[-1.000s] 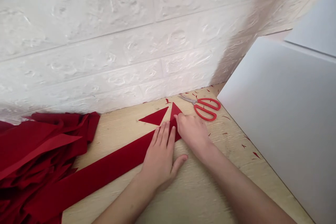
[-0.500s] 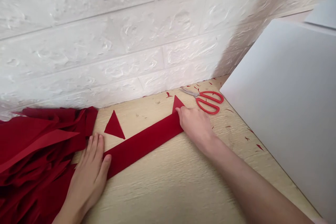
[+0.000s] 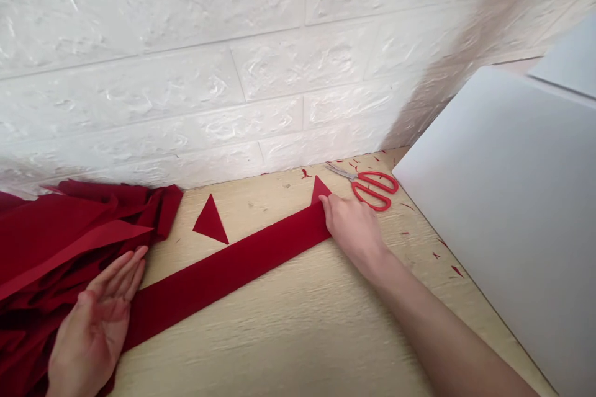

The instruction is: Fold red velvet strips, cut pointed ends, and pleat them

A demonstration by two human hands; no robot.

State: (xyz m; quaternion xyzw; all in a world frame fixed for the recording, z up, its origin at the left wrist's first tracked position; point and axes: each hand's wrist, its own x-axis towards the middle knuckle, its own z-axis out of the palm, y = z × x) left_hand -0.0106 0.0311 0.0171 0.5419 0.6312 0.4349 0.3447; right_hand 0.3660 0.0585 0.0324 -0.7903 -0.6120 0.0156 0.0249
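A long dark red fabric strip (image 3: 233,267) lies slantwise across the pale wooden surface. At its far right end, my right hand (image 3: 354,226) has its fingers curled closed on the strip. My left hand (image 3: 100,316) is open, palm turned up and fingers stretched out, beside the strip's left end and against a heap of red fabric (image 3: 69,217). Above the strip lies a red triangle of fabric (image 3: 212,220). Another small red point of fabric (image 3: 320,189) sticks out behind my right fingers; whether it is joined to the strip I cannot tell.
Scissors (image 3: 375,189) with red handles rest just beyond my right hand. Small red scraps (image 3: 456,271) are scattered along the right edge. A white brick-patterned wall (image 3: 195,93) closes off the back, and a white panel (image 3: 512,198) stands at the right.
My left hand has lifted off the strip, shifted left and turned palm up, baring more of the strip's left end. My right hand stays at the far end. The view has tilted slightly.
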